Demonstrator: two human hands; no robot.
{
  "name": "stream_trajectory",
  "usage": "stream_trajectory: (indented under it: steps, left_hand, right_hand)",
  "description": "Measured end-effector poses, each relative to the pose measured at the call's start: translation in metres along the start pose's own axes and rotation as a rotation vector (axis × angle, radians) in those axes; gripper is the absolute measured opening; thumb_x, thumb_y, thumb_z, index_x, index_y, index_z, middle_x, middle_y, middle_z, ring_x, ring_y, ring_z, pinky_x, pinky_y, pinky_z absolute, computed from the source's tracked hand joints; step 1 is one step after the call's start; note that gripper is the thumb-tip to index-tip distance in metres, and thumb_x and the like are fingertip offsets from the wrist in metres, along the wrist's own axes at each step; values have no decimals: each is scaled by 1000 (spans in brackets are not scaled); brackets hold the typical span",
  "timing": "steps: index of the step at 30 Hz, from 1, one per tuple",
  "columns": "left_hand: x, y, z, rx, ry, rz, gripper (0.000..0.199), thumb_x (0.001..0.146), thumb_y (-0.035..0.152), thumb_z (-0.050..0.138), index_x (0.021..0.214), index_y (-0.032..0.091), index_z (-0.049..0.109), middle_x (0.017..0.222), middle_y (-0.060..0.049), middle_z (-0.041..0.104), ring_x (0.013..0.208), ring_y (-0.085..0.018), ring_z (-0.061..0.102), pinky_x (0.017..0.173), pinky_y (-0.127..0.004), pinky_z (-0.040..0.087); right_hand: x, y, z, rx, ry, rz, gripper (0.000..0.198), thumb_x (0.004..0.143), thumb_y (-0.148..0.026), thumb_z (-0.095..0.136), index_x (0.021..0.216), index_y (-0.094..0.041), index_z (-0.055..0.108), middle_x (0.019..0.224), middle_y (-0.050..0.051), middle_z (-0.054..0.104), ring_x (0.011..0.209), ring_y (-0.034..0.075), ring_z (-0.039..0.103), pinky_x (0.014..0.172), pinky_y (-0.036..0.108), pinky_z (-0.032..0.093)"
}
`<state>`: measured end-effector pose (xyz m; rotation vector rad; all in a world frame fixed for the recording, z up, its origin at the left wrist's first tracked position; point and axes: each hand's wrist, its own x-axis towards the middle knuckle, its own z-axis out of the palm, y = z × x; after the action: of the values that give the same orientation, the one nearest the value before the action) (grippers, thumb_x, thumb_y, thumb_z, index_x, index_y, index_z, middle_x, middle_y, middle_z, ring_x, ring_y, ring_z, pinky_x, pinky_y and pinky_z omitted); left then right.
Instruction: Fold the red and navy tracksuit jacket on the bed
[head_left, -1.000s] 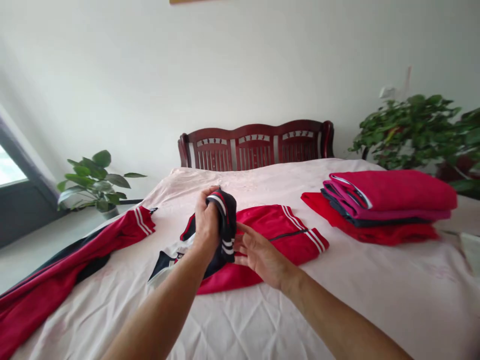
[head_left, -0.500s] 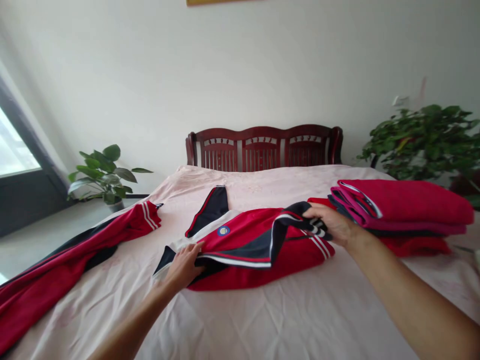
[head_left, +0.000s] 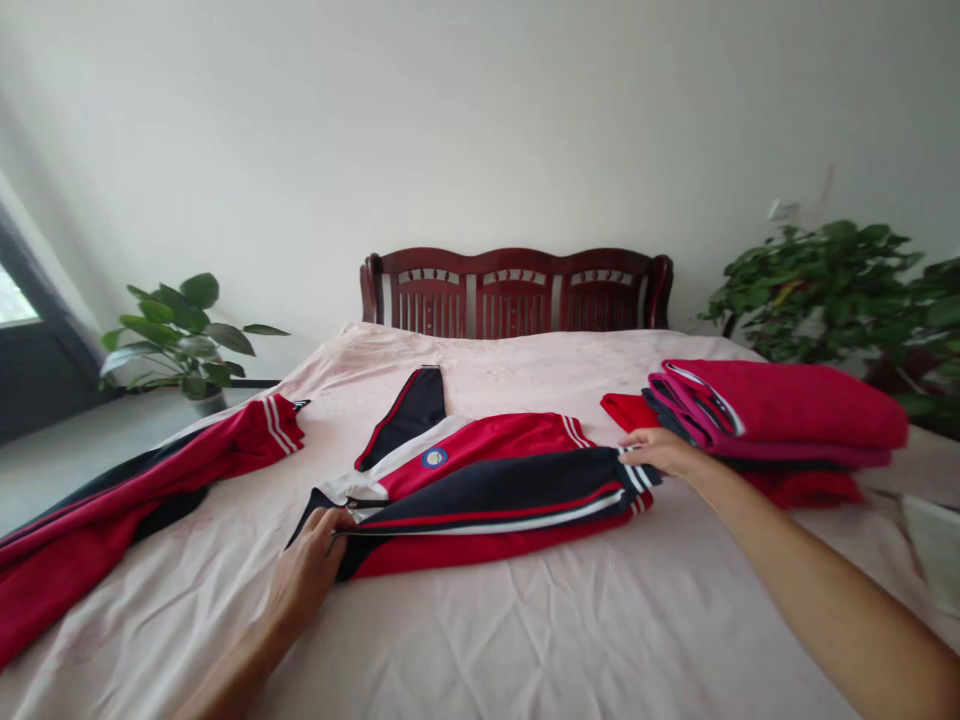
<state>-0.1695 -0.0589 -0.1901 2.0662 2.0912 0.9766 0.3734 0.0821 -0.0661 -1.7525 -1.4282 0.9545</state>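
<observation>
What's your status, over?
Left hand at shoulder of red, white and navy jacket; right hand holding cuff. Navy sleeve across front. Folded red and pink clothes near right hand.

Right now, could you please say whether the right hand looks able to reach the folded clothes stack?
Probably yes: the right hand is near the folded clothes stack, nothing visibly between, though its fingers seem to hold the striped cuff.

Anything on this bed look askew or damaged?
The jacket lies lopsided: its far navy sleeve sticks out toward the headboard, while the near sleeve stretches across its body. A stacked red garment juts out. No damage shows.
</observation>
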Motion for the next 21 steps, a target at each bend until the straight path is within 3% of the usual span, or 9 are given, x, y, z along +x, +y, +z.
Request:
stream_trajectory:
  steps: [4,8,14,18,21]
  left_hand:
    - [-4,-10,9,-50,84,-68,19,92,33,44,101,27,58,106,-2,65,90,-21,66,77,-32,51]
    - [-6,-13,7,-75,87,-25,16,92,33,43,93,25,57,98,-2,64,86,-21,64,77,-33,51]
    - [-14,-4,-8,-74,-35,96,16,89,20,41,79,25,53,89,0,59,77,-17,61,73,-29,49]
    - [-16,-1,-18,-104,-16,129,14,86,18,43,78,25,51,90,-1,59,81,-18,60,74,-28,48]
    - [-15,-5,-19,-104,-91,147,17,81,12,41,75,24,51,87,-1,59,80,-18,58,74,-28,46]
  right_hand:
    - [11,30,24,36,113,-22,26,66,-18,74,92,-13,74,69,7,73,63,19,67,56,25,53]
    - [19,48,34,38,209,-67,39,77,-28,64,113,-14,69,81,8,75,68,19,69,56,26,52]
    - [23,86,42,-88,310,-198,23,71,-26,63,91,-18,72,100,10,75,101,27,67,90,37,51]
    - [22,97,36,-124,349,-257,40,80,-35,56,112,-15,67,113,14,72,104,25,67,93,37,50]
    - [19,103,36,-174,346,-271,45,81,-38,54,117,-14,65,116,15,71,105,25,67,92,35,50]
